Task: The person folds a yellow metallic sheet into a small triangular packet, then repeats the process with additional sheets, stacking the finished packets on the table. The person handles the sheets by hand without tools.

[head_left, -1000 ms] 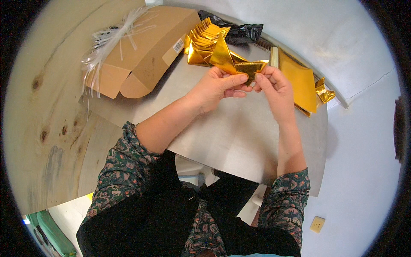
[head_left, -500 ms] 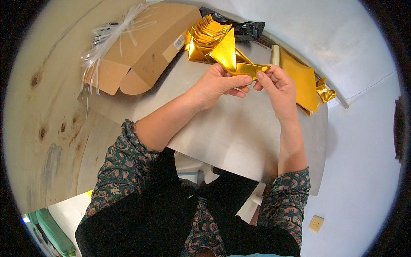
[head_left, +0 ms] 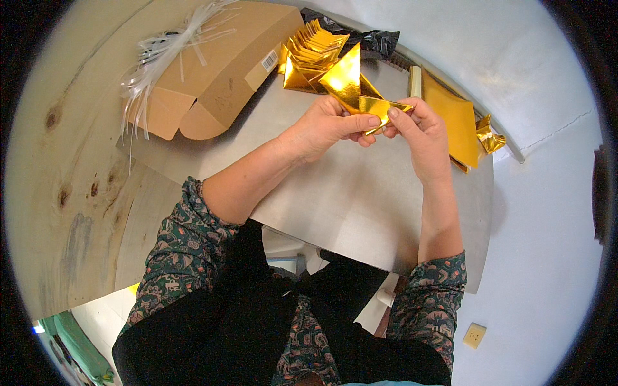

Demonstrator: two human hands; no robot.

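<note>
Both hands work one folded gold foil paper piece (head_left: 357, 90) held up over the grey sheet-metal table (head_left: 360, 199) at about 12 o'clock: left hand (head_left: 325, 128) pinches its lower edge between thumb and fingers (head_left: 364, 121), right hand (head_left: 418, 132) nips the narrow tip, fingers closed tight on it, probably to keep the crease sharp. Finished gold folded pieces (head_left: 309, 55) are stacked at 11 o'clock beside the brown cardboard box (head_left: 219, 71); flat gold foil sheets (head_left: 454, 119) lie at 2 o'clock, near the right hand.
</note>
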